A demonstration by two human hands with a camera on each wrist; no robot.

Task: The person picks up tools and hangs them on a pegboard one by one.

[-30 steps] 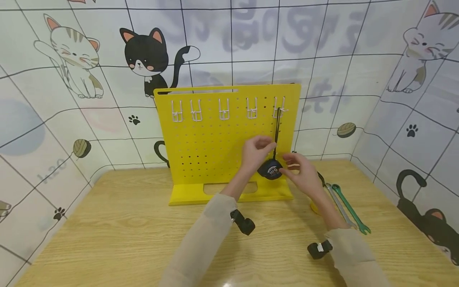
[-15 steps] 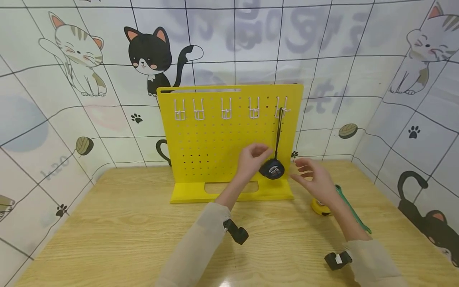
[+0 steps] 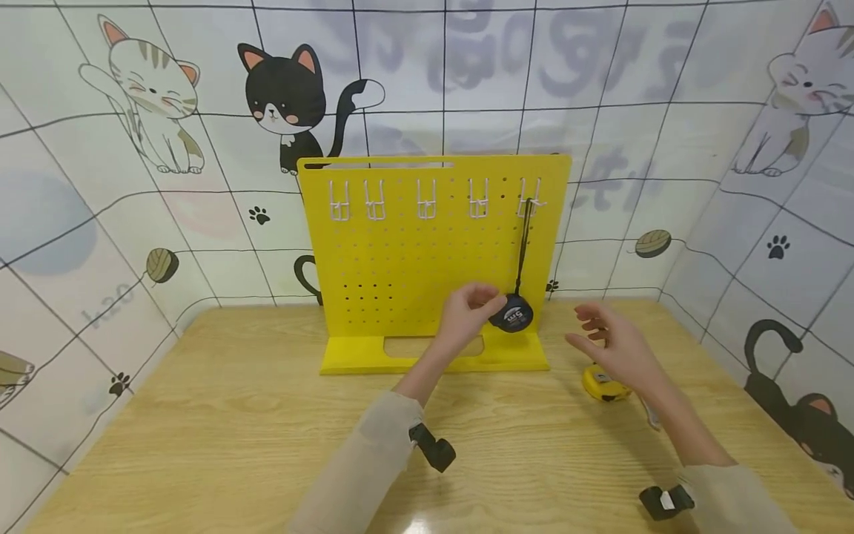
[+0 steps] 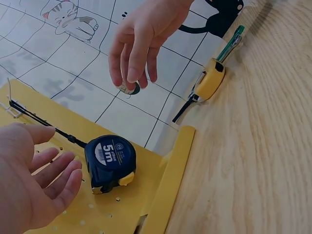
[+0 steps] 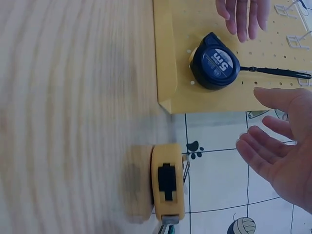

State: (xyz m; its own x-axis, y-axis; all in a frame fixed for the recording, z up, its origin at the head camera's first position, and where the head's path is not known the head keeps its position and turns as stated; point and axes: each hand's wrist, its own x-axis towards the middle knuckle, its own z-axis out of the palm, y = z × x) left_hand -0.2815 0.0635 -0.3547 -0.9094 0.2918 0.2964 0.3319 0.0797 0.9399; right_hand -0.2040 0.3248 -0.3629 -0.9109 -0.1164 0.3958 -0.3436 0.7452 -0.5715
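A dark blue 5 m tape measure (image 3: 515, 314) hangs by its black wrist strap (image 3: 523, 248) from the rightmost white hook on a yellow pegboard (image 3: 420, 274). Just left of its case is my left hand (image 3: 467, 315); the left wrist view shows a gap between its loosely bent fingers and the case. My right hand (image 3: 617, 345) is in the air right of the board, fingers relaxed and nothing in it. Below that hand, a yellow tape measure (image 3: 603, 384) lies on the wooden table, also visible in the right wrist view.
Several white wire hooks (image 3: 426, 200) line the top of the pegboard. Behind the yellow tape measure in the left wrist view lies a green wrench (image 4: 234, 41). A silver wrench end (image 3: 650, 415) shows beside my right forearm. A cat-print sheet (image 3: 220, 245) surrounds the table.
My right hand has moved away from the hanging tape measure to the right, towards the yellow one. My left hand has lowered slightly from the strap to beside the case.
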